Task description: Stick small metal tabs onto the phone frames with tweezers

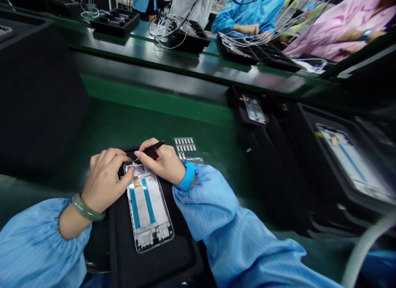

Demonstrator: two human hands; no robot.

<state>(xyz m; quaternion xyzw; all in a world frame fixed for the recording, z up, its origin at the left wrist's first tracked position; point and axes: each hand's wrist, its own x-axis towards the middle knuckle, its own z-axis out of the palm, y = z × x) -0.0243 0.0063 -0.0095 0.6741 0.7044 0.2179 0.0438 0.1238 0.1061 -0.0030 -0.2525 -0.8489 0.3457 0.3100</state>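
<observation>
A smartphone mid-frame (147, 205) lies on a black work mat (154, 263), its silver rim around a white back with two blue tape strips and a small gold patch. My left hand (105, 178) rests on the upper left corner of the frame, its fingertips touching the rim. My right hand (162, 162) grips a slim black tool (154, 150), perhaps tweezers or a stylus, just above the top end of the frame. The tool's tip is hidden behind my fingers. A clear sheet of small metal pieces (185, 144) lies just beyond my right hand.
Two black trays (253, 108) holding similar phone frames stand to the right on the green bench (154, 102). Beyond a dark ledge, trays and bundled white cables sit on a shelf (192, 61). Co-workers in blue and pink sleeves are at work there.
</observation>
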